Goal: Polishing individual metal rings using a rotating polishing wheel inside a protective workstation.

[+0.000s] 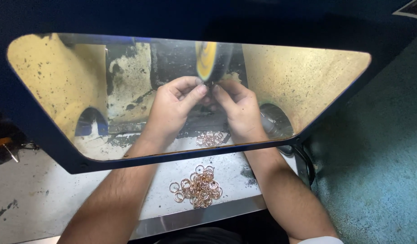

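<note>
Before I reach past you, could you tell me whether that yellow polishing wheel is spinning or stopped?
Probably spinning: the yellow wheel looks smeared, while both hands below it look sharp.

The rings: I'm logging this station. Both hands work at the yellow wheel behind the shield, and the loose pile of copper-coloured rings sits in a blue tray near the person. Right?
Not quite. The head view shows the rings lying loose on the bare metal bench, not in a blue tray. The rest holds: left hand and right hand at the yellow wheel.

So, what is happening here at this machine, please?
A person works behind a clear shield. The left hand and the right hand are raised together and pinch something small against a yellow wheel; what it is cannot be seen. A pile of copper-coloured rings lies on the bench between the forearms, and a smaller group of rings lies further in, behind the shield.
</note>
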